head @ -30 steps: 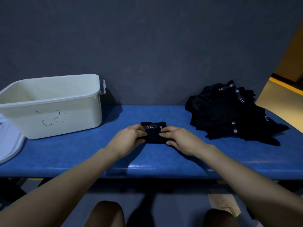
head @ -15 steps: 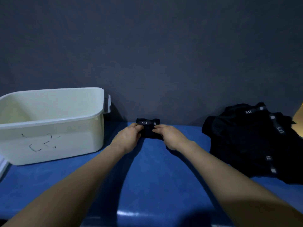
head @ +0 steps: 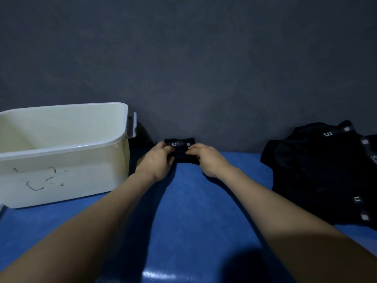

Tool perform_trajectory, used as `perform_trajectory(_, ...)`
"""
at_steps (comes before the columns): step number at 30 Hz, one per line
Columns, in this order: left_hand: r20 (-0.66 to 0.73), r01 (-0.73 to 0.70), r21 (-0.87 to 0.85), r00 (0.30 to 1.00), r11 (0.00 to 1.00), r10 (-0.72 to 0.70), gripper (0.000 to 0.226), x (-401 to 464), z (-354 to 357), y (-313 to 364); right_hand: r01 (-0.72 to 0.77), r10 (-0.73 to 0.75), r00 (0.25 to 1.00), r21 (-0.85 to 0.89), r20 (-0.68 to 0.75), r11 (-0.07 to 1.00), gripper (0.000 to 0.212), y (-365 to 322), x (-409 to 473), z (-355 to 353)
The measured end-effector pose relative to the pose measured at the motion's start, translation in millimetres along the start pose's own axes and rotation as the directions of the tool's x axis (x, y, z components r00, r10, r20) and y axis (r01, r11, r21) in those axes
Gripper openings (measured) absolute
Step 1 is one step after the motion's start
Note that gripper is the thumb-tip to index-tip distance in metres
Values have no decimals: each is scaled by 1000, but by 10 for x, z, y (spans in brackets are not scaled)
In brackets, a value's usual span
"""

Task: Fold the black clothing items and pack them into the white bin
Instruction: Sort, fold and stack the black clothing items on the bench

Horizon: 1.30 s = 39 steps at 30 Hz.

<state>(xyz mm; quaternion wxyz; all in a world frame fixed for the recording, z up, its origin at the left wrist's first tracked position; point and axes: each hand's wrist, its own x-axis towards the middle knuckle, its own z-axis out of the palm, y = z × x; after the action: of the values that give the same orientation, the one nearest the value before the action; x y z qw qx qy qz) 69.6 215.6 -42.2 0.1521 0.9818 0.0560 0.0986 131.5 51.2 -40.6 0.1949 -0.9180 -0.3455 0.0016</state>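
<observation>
A small folded black garment (head: pixel 180 153) with a "5.11" waistband label is held above the blue surface, between both hands. My left hand (head: pixel 157 162) grips its left side and my right hand (head: pixel 206 159) grips its right side, fingers curled over the fabric. The white bin (head: pixel 61 154) stands at the left, open, with black scribbles on its front wall; no clothing shows inside. A heap of unfolded black garments (head: pixel 322 172) with "5.11" waistbands lies at the right.
The blue padded surface (head: pixel 193 211) runs across the view under my forearms. A dark grey wall stands close behind it. A white lid edge (head: pixel 1 209) shows at the far left beside the bin.
Both hands have lifted the folded garment off the blue surface and carried it away from me, toward the wall. The view has moved closer to the surface and a little left.
</observation>
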Motion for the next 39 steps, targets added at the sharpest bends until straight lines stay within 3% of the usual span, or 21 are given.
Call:
perform_trajectory(7,-176,-80,94,980,992,96,36,-106,-192,321,-32,50,989,129,-136,991,51,55,-351,-292)
perform_trajectory(12,-137,-181,-30,975,983,176,31,-206,-133,898,-154,178,962,128,-207,980,35,321,-998,-619)
perform_trajectory(17,-71,-289,-141,957,947,282,35,-411,92,1689,-309,304,912,25,-277,951,34,709,-1803,-1003)
perform_trajectory(22,-28,-383,-236,921,893,388,38,-570,310,2401,-487,409,780,-50,-474,872,32,1043,-2423,-1326)
perform_trajectory(27,27,-446,-230,885,865,464,43,-632,498,2806,-593,537,569,142,-623,792,40,1263,-2650,-1423)
perform_trajectory(32,59,-438,-227,885,870,461,45,-564,549,2852,-569,615,555,284,-560,772,47,1377,-2512,-1372)
perform_trajectory(35,87,-412,-262,891,873,446,44,-523,548,2813,-534,643,526,372,-556,759,32,1367,-2432,-1376)
perform_trajectory(39,76,-210,-588,947,781,312,37,-490,425,2805,-364,526,581,379,-621,851,17,1207,-2431,-1424)
